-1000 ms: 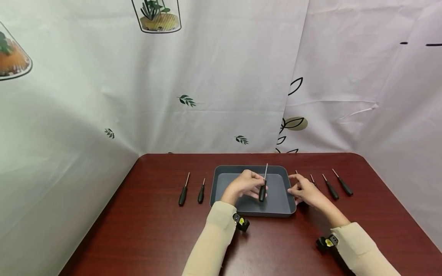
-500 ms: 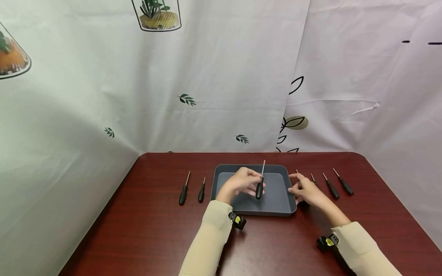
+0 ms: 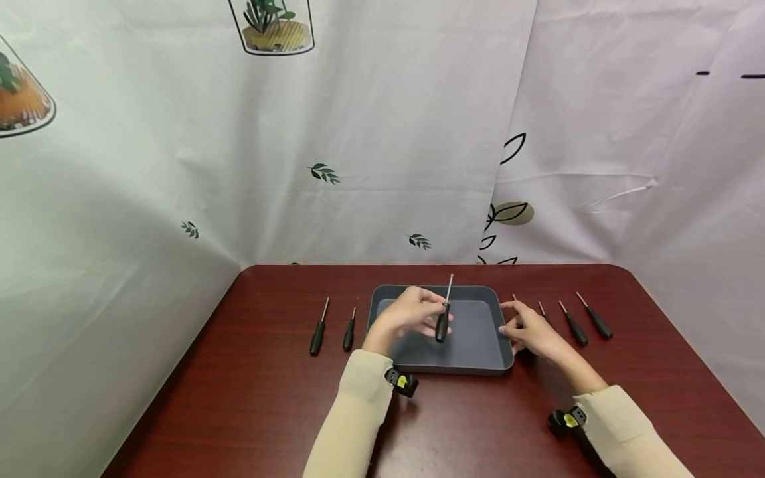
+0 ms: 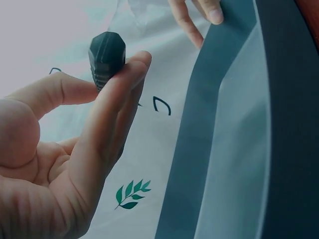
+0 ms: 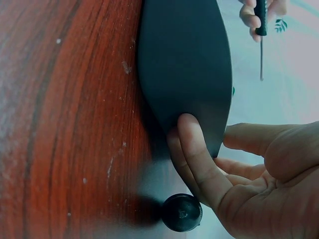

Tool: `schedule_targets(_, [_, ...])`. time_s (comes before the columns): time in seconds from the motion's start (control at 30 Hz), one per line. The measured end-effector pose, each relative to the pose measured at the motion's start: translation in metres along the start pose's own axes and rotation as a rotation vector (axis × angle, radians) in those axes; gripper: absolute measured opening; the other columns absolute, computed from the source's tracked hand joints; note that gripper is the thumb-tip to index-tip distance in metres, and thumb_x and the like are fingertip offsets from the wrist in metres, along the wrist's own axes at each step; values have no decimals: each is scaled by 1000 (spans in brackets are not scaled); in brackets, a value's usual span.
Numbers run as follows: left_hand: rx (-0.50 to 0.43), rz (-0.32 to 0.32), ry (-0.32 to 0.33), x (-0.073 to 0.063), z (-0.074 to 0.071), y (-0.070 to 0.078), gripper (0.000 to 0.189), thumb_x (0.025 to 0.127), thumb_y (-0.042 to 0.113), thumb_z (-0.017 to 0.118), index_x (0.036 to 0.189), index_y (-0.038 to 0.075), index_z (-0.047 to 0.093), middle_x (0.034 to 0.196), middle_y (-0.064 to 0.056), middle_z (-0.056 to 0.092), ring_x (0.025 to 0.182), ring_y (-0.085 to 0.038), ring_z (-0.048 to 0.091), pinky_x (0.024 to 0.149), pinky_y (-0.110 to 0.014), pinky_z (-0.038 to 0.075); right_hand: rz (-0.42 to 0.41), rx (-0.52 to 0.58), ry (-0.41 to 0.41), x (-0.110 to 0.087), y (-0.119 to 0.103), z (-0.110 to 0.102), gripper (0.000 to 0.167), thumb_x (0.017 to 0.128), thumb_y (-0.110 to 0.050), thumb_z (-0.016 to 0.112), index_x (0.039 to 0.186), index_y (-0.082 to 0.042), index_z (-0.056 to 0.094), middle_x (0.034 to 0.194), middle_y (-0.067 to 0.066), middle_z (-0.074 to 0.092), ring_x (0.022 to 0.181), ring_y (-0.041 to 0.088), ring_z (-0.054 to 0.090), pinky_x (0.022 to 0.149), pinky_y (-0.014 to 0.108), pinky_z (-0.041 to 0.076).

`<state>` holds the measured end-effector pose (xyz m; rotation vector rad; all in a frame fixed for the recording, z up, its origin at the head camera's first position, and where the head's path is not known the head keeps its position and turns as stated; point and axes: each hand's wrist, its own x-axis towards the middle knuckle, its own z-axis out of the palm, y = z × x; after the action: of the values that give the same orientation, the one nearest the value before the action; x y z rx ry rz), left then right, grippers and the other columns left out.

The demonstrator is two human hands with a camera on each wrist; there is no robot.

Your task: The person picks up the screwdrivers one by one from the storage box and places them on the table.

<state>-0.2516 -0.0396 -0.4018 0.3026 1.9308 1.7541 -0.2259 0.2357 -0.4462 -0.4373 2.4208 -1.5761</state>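
Observation:
My left hand (image 3: 412, 312) pinches a screwdriver (image 3: 442, 324) between thumb and fingers, above the grey tray (image 3: 478, 338). Its black handle points toward me and the metal shaft points away, tilted up. The left wrist view shows the handle's butt end (image 4: 107, 52) between thumb and fingertips. My right hand (image 3: 532, 330) grips the tray's right wall; in the right wrist view two fingertips press the outer wall (image 5: 187, 59) with the thumb at the rim. The screwdriver is well apart from the tray in that view.
Two screwdrivers lie left of the tray, a longer one (image 3: 317, 337) and a shorter one (image 3: 348, 336). Several more lie at the right, including one (image 3: 575, 330) and another (image 3: 599, 324); my right hand partly hides some. A patterned white cloth (image 3: 382, 133) hangs behind the table (image 3: 251, 398).
My left hand has moved left above the tray, carrying the screwdriver with it. My right hand stays at the tray's right wall.

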Motion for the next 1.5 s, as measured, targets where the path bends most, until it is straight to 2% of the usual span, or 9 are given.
schedule_targets(0.4, [17,20,24,-13,-15,5,28,100,5,56,125,-8,61,114,-31,66,81,-30,74,70,-40,63,-7,11,1,-1,1,0,55,96,10,55,139,23,24,83,20,62,61,33,64,52,41,60])
schedule_targets(0.77, [28,26,58,-24,-30,9,33,99,3,55,127,-12,57,113,-29,67,81,-30,74,71,-39,63,-4,1,2,1,2,1,55,97,9,55,140,23,24,84,20,61,64,30,63,53,40,60])
schedule_targets(1.0, [44,26,92,-29,-39,11,30,99,4,56,126,-9,60,110,-26,69,81,-28,74,70,-39,63,-10,-22,3,0,1,0,54,97,9,55,140,23,24,84,20,61,63,31,63,53,39,59])
schedule_targets(1.27, [52,21,109,-34,-48,13,32,100,4,55,129,-9,58,115,-30,66,85,-31,73,73,-41,62,-9,-26,6,-1,-1,1,54,97,9,55,140,23,26,84,20,61,62,28,63,53,37,60])
schedule_targets(1.5, [29,32,115,-41,-68,11,36,102,4,53,134,-12,52,116,-30,66,93,-38,71,75,-40,62,-3,-71,14,0,-1,1,53,97,9,55,140,23,27,82,19,61,61,30,62,53,37,60])
